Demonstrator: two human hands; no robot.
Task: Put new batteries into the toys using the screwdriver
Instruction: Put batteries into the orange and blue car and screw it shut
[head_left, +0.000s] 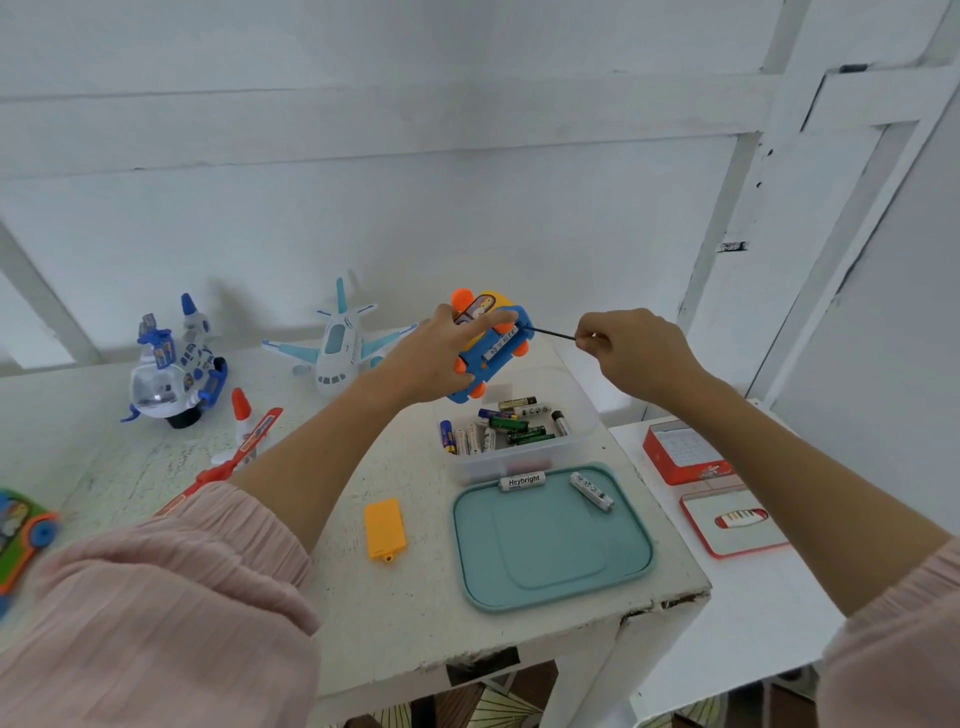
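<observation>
My left hand (434, 358) grips a blue and yellow toy car (493, 348) with orange wheels, held in the air above the battery box with its underside facing me. One battery shows in its open compartment. My right hand (631, 353) pinches a thin dark screwdriver (553, 331), whose tip touches the car's right end. The orange battery cover (385, 528) lies on the table. Two white batteries (522, 481) (592, 491) lie on the teal lid (550, 566).
A clear plastic box (582, 415) of several batteries stands under the car. A white airplane toy (340, 345), a blue-white spaceship toy (174, 369) and a red-white rocket plane (244, 441) stand at left. A red tin (685, 457) and its lid (737, 519) lie at right.
</observation>
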